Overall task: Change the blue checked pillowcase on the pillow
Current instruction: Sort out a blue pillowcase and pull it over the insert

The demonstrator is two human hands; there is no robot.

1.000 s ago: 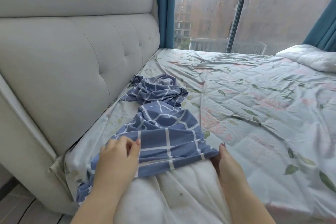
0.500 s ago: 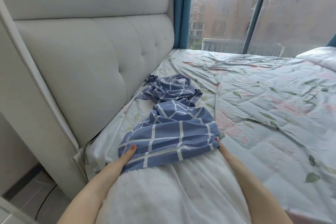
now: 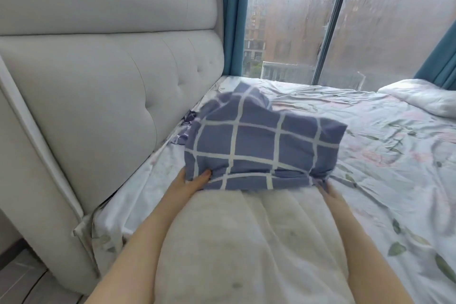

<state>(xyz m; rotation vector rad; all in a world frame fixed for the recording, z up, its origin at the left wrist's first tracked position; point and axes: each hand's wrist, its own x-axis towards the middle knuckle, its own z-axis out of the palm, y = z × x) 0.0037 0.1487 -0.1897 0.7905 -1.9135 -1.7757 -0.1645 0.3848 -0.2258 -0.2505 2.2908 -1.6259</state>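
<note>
Looking down from the head camera, I see the pillow lying on the bed beside the headboard, its long axis running away from me toward the window. The pillowcase sits over the pillow's far end, open hem facing me, closed end pointing at the window, raised and blurred. The left hand pinches the hem's left corner, thumb on top. The right hand meets the right corner; its fingers are under the cloth, so I cannot tell its grip.
</note>
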